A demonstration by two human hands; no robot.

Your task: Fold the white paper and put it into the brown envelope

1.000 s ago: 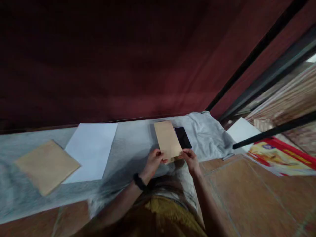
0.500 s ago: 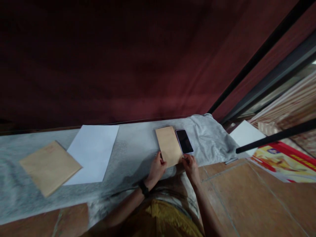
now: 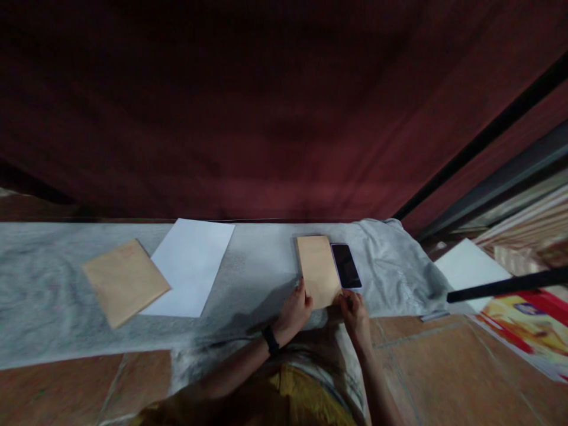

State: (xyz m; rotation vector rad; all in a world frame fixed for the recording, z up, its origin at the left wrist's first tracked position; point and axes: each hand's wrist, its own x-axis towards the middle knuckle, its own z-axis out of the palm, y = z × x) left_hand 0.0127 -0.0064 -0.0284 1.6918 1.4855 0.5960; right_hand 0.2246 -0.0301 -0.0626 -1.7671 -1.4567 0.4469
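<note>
A small brown envelope [image 3: 318, 270] lies flat on the grey cloth [image 3: 248, 266]. My left hand [image 3: 296, 310] presses on its near left corner, fingers curled against the edge. My right hand [image 3: 354, 312] pinches its near right corner. A black phone [image 3: 345, 265] lies face up just right of the envelope, touching its side. A dark band sits on my left wrist.
A white sheet [image 3: 191, 266] and a larger brown envelope [image 3: 125, 280] lie on the cloth to the left. Another white sheet [image 3: 471, 271], a dark bar [image 3: 506, 285] and a red and yellow print [image 3: 532, 322] lie at the right. Brown floor tiles run along the near side; a dark red curtain hangs behind.
The small envelope has come down from a slight lift to lie flat on the cloth. Both hands stay at its near corners. The view has shifted to the left.
</note>
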